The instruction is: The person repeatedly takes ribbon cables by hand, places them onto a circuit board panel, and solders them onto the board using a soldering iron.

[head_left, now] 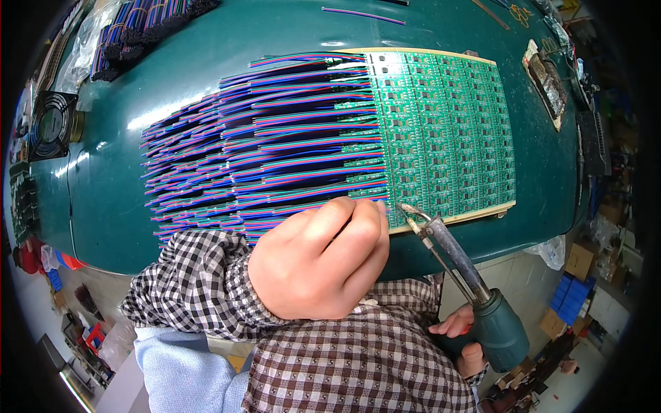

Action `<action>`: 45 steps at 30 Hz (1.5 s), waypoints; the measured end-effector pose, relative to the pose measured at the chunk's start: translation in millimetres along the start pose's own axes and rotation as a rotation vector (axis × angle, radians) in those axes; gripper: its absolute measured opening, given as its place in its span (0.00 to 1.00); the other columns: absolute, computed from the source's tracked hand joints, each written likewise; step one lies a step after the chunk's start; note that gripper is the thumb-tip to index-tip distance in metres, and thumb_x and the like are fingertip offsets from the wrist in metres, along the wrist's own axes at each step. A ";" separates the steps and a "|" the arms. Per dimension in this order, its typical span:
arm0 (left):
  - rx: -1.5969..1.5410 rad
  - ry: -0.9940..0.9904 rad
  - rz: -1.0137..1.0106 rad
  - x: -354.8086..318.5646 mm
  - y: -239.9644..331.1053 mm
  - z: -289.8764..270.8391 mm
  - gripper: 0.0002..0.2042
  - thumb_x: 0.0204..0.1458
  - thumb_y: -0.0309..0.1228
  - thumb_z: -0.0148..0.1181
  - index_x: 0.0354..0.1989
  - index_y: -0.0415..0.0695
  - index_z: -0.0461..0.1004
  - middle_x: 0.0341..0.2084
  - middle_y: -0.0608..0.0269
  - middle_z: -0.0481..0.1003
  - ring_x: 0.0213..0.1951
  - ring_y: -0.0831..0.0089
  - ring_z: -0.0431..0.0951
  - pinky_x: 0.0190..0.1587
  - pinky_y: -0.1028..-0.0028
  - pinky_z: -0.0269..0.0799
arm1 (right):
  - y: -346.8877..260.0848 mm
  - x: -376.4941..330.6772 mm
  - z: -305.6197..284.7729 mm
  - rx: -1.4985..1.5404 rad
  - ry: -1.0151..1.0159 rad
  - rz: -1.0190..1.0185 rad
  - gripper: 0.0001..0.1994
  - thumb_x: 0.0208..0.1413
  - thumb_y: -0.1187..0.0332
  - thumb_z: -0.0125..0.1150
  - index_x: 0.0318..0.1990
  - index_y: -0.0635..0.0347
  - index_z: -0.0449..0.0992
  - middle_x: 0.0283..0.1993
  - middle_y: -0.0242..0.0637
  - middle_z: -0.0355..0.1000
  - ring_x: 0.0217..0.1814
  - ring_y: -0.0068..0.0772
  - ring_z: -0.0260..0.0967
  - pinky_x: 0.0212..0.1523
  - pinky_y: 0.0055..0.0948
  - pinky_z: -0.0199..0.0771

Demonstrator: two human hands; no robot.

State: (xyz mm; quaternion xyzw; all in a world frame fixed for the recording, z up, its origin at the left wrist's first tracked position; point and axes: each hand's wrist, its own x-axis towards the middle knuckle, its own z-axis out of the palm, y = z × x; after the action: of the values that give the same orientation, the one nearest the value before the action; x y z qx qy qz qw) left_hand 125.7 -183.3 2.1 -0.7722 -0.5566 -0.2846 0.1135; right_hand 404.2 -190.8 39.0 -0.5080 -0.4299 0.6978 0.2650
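A panel of green circuit boards (pixel 447 131) lies on the dark green table (pixel 206 62), with many flat red, green, blue and black ribbon wires (pixel 275 144) fanned out to its left. My left hand (pixel 320 258) is curled at the panel's near edge, fingertips pinching the end of a ribbon wire against the board. In my right hand (pixel 463 339) is a soldering iron (pixel 475 292) with a dark green handle. Its metal tip (pixel 406 208) rests at the panel's near edge, just right of my left fingertips.
A black fan (pixel 51 124) sits at the table's left edge. Bundles of ribbon wire (pixel 138 31) lie at the far left, one loose wire (pixel 363 14) at the far middle. A small stand with a dark pad (pixel 549 81) is at the right. Blue boxes (pixel 571 297) are on the floor.
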 end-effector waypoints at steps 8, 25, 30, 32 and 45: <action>-0.028 -0.032 -0.016 -0.9 -0.7 -2.0 0.16 0.29 0.24 0.60 0.31 0.33 0.77 0.31 0.58 0.71 0.28 0.70 0.74 0.27 0.78 0.71 | -1.9 4.4 -4.0 -0.187 -0.067 -0.075 0.32 0.48 0.47 0.65 0.41 0.74 0.65 0.35 0.46 0.68 0.38 0.38 0.71 0.43 0.44 0.79; -0.166 -0.102 -0.001 0.1 -8.2 -7.1 0.15 0.30 0.23 0.61 0.32 0.31 0.76 0.31 0.55 0.71 0.28 0.67 0.73 0.29 0.75 0.73 | 2.5 0.2 -1.8 0.129 -0.042 0.042 0.26 0.39 0.58 0.75 0.40 0.66 0.69 0.34 0.40 0.68 0.38 0.38 0.68 0.45 0.46 0.77; -0.150 -0.080 0.007 -1.5 -8.3 -5.6 0.16 0.30 0.23 0.61 0.32 0.31 0.76 0.31 0.55 0.71 0.28 0.67 0.73 0.29 0.75 0.72 | 0.6 1.3 -2.7 -0.031 -0.070 0.037 0.34 0.46 0.46 0.67 0.44 0.72 0.64 0.31 0.39 0.67 0.38 0.36 0.70 0.44 0.46 0.78; -0.144 -0.074 0.007 -1.4 -7.7 -4.0 0.16 0.29 0.23 0.60 0.32 0.30 0.76 0.31 0.55 0.71 0.28 0.67 0.73 0.29 0.75 0.72 | -0.9 0.2 -1.5 -0.031 -0.054 0.043 0.35 0.45 0.46 0.67 0.44 0.72 0.64 0.31 0.39 0.67 0.39 0.36 0.70 0.44 0.46 0.78; -0.059 -0.041 0.032 0.5 -5.2 -3.1 0.17 0.28 0.24 0.60 0.31 0.31 0.77 0.30 0.57 0.71 0.28 0.69 0.74 0.27 0.77 0.72 | 2.3 -1.1 -3.4 -0.028 -0.063 0.023 0.35 0.47 0.46 0.66 0.46 0.73 0.63 0.31 0.39 0.66 0.39 0.37 0.69 0.44 0.45 0.78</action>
State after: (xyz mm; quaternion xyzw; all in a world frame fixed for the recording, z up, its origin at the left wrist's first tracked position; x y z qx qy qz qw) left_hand 120.1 -182.6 4.2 -0.7897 -0.5377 -0.2832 0.0839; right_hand 407.9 -191.7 37.2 -0.4944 -0.4418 0.7103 0.2364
